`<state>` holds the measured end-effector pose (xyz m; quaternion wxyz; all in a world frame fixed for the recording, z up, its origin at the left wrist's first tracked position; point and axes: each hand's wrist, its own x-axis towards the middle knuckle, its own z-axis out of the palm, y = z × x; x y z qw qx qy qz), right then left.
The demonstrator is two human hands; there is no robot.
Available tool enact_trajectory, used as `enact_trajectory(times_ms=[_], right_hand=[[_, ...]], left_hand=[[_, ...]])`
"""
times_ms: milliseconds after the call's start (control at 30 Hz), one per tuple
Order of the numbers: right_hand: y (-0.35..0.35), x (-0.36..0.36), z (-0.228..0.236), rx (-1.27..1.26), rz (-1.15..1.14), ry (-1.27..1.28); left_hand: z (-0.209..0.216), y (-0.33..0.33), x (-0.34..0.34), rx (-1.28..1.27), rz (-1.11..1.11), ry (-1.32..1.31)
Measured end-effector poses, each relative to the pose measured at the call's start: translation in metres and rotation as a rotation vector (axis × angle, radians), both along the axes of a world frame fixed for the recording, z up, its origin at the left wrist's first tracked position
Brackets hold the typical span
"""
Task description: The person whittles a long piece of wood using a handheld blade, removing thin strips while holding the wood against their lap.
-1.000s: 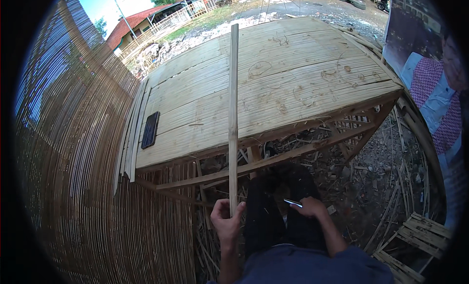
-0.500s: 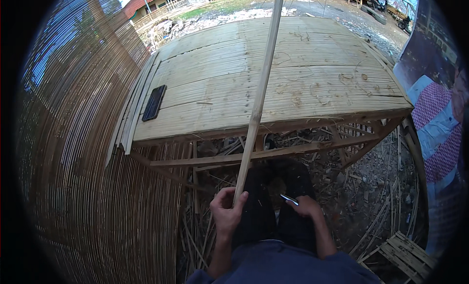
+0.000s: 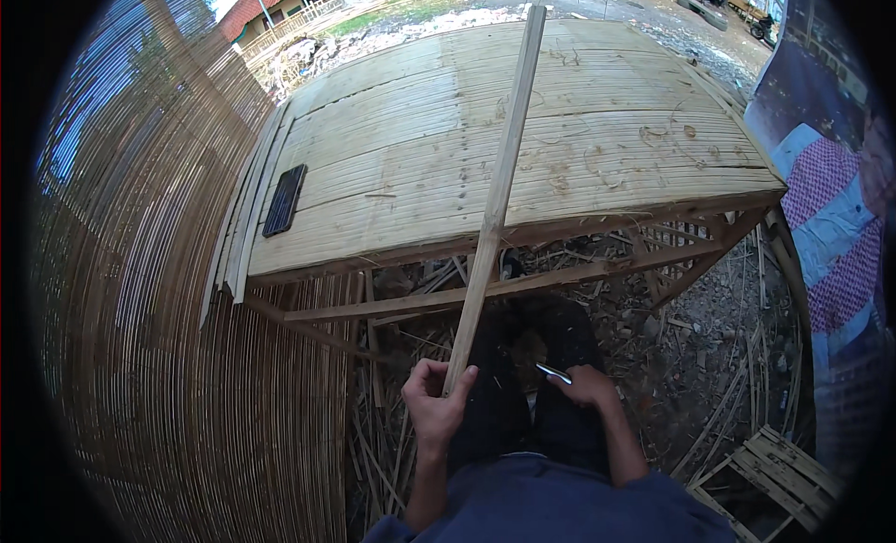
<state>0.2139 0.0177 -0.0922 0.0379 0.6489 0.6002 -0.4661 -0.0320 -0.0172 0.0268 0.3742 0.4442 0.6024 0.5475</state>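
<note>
My left hand [image 3: 436, 400] grips the lower end of a long wooden stick [image 3: 504, 160], thumb on its right side and fingers curled round the left. The stick slants up and away over the front edge of a bamboo-slat table [image 3: 373, 216], its far tip near the table's back. My right hand [image 3: 590, 388] is closed round a knife [image 3: 555, 373] with a shiny metal blade pointing up and left, above my right thigh. Most of the knife's handle is hidden in the fist. The blade and the stick are apart.
A dark phone [image 3: 285, 200] lies on the table's left side beside loose bamboo strips [image 3: 245, 221]. Thin shavings [image 3: 653, 137] are scattered on the right. A bamboo screen [image 3: 205, 356] stands at left, a hanging cloth [image 3: 826, 225] at right. A slatted bamboo piece [image 3: 775, 478] lies lower right.
The stick's far end has dropped and its tip now shows inside the view. Both hands keep their grips, and the view has shifted slightly.
</note>
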Motion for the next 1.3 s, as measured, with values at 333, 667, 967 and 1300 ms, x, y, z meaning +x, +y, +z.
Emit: enact_trajectory(times_ms=[333,667,967,1300], right_hand=[[0.002,-0.002,-0.005,-0.019,-0.011,0.032],[-0.001,0.001,-0.007,0.002,0.01,0.021],[0.0,0.002,-0.015,-0.009,0.045,-0.015],[-0.007,0.002,-0.012,0.118,0.06,-0.036]], left_hand=[[-0.008,0.004,-0.001,-0.011,-0.007,0.063],[0.004,0.0,0.006,-0.165,-0.222,-0.32],[0.008,0.004,0.012,-0.1,-0.313,-0.497],[0.007,0.001,0.015,-0.238,-0.415,-0.386]])
